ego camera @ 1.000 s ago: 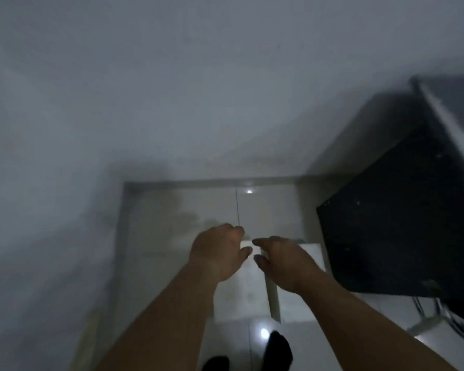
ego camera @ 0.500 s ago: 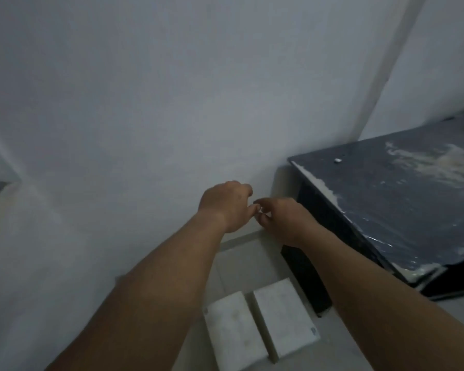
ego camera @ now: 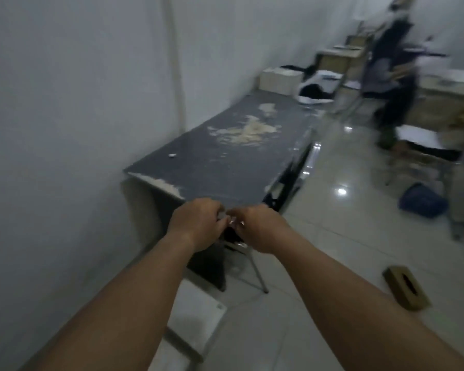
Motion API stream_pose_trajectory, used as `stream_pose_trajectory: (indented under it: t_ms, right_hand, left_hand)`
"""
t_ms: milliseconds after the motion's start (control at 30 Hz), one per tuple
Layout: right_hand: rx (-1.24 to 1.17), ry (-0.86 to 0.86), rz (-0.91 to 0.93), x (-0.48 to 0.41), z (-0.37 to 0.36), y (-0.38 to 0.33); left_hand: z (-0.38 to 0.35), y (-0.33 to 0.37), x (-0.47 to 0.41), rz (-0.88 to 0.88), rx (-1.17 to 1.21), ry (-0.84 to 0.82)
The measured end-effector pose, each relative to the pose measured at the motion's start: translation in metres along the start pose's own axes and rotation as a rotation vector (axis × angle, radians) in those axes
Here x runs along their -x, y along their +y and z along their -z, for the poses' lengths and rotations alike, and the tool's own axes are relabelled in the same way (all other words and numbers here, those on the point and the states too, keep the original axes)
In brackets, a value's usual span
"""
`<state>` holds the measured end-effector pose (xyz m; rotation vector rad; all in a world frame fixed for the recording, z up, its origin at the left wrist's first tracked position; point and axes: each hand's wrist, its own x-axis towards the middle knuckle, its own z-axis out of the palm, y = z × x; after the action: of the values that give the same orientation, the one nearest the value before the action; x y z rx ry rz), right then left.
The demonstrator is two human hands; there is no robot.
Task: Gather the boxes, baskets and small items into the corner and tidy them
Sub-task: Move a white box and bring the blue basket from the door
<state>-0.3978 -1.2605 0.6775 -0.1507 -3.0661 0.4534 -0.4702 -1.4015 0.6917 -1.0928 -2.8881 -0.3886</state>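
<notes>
My left hand [ego camera: 198,223] and my right hand [ego camera: 260,226] meet fingertip to fingertip in front of me, just before the near end of the dark table [ego camera: 225,159]. Both pinch a small shiny item [ego camera: 233,222] that is too small and blurred to identify. A white flat box [ego camera: 198,322] lies on the floor by the wall below my left forearm, partly hidden by it. A brown tissue box [ego camera: 406,287] lies on the tiles at the right.
The dark table has a worn, flaking top and stands along the white wall [ego camera: 65,129]. A blue bundle [ego camera: 423,200] lies on the floor to the right. Farther back are cardboard boxes [ego camera: 279,80], a white basket [ego camera: 316,88], chairs and a person [ego camera: 394,76].
The view has swung up and to the right, from the floor corner to the table and room. My hands stay pinched together. The white boxes have dropped to the lower left of view.
</notes>
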Motion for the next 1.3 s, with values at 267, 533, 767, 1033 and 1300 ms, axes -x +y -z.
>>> stream_pose_trajectory:
  t_ms: [267,533,767,1033,1300]
  right_hand:
    - [0.065,0.121,-0.449,0.149,0.069,0.229]
    - [0.108,0.112,-0.764,0.277,0.112,0.415]
    - [0.033,0.180,-1.027,0.326,0.124,0.549]
    - [-0.280,0.278,-1.428,0.387,0.111,0.663]
    - [-0.367,0.335,-1.669,0.497,0.088,0.797]
  left_hand:
    - [-0.084,0.273,-0.081,-0.470,0.154,-0.056]
    - [-0.170,0.504,-0.118,-0.743,0.214,-0.181]
    - [-0.236,0.652,-0.194,-0.970,0.161,-0.287]
    - [-0.310,0.783,-0.272,-1.342,-0.014,-0.516]
    - [-0.400,0.964,-0.272,-1.527,-0.053,-0.599]
